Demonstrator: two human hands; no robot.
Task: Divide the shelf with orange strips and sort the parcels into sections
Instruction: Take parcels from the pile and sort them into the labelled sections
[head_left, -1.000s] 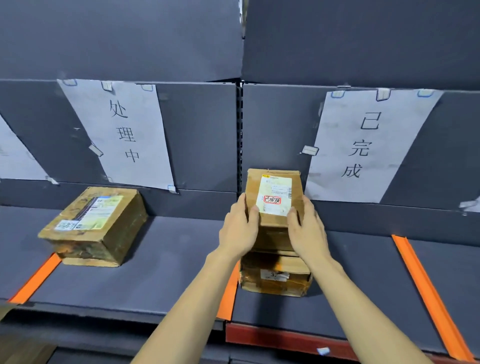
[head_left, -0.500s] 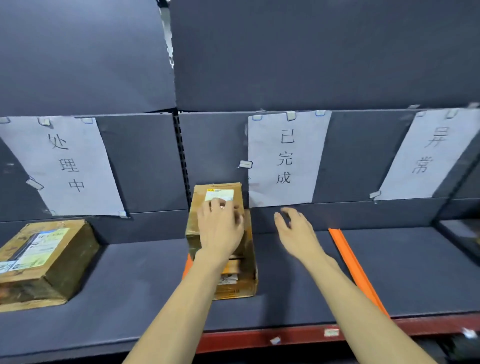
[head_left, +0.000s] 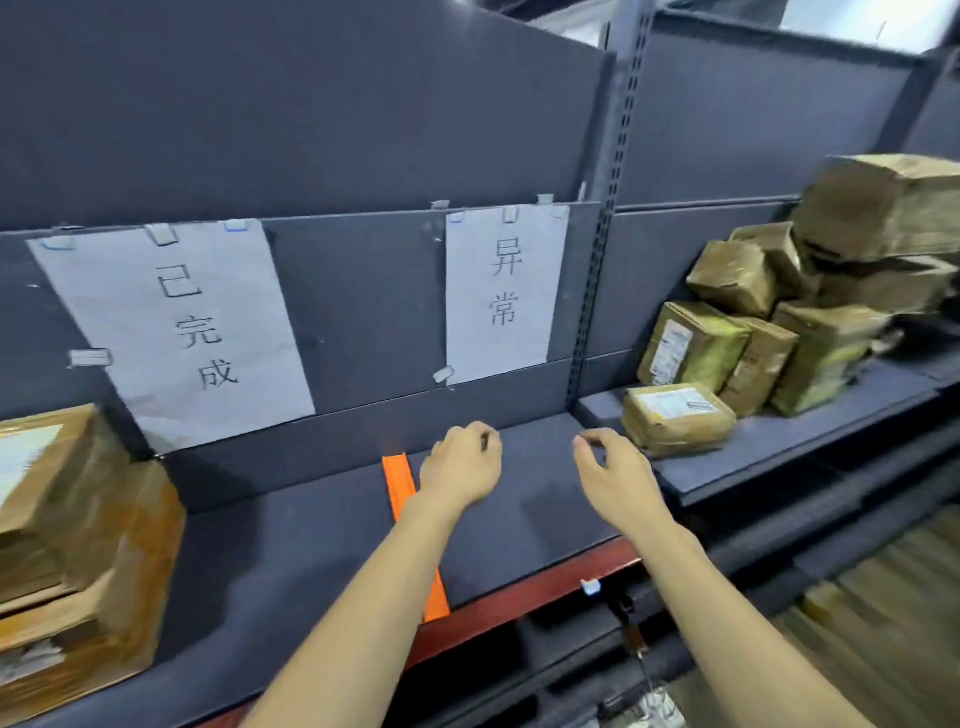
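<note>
Two stacked brown parcels (head_left: 78, 530) stand at the far left on the dark shelf (head_left: 291, 551), under a paper sign (head_left: 182, 332) reading 已完成. An orange strip (head_left: 402, 483) crosses the shelf from back to front. My left hand (head_left: 460, 470) hovers just right of the strip, fingers loosely curled, holding nothing. My right hand (head_left: 615, 480) hovers further right with fingers apart and empty. A flat parcel (head_left: 675, 418) lies on the neighbouring shelf just beyond my right hand, in front of a pile of parcels (head_left: 810, 312).
A second sign (head_left: 504, 291) reading 异常 hangs above the section right of the strip. A perforated upright post (head_left: 597, 270) separates the two shelf bays. The shelf has a red front edge (head_left: 519, 597). Lower shelves lie below on the right.
My left hand has let go of the stacked parcels. Both hands and my view have swung right, bringing the parcel pile on the right shelf into sight.
</note>
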